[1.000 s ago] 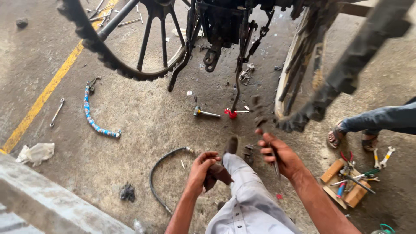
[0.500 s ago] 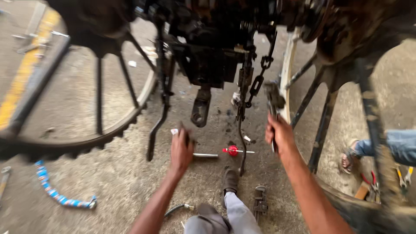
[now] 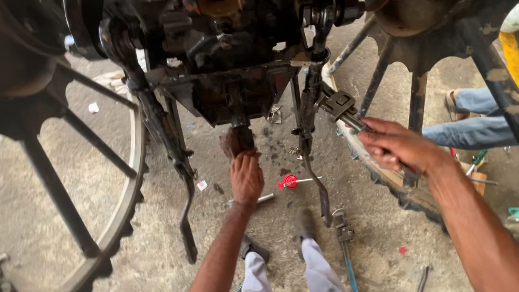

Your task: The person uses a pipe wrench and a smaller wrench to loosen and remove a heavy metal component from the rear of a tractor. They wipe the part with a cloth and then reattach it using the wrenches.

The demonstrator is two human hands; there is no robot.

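Note:
My left hand [image 3: 246, 176] grips the bottom of a greasy black part [image 3: 238, 139] that hangs under the dark machine frame [image 3: 227, 81]. My right hand [image 3: 400, 145] is closed on the handle of an adjustable wrench [image 3: 339, 106], whose jaw sits against a vertical black rod [image 3: 309, 108] of the machine. My legs in light trousers [image 3: 286, 270] and dark shoes stretch out below.
Large spoked metal wheels stand at left [image 3: 81, 178] and right [image 3: 421, 81]. On the concrete lie a red-handled tool [image 3: 294, 181], a pipe wrench [image 3: 343, 238] and a metal socket bar [image 3: 264, 199]. Another person's jeans-clad legs [image 3: 470, 130] sit at the right, with tools nearby.
I have moved closer under the machine. My left hand rose from the floor to the hanging part. My right hand brought the wrench up to the vertical rod.

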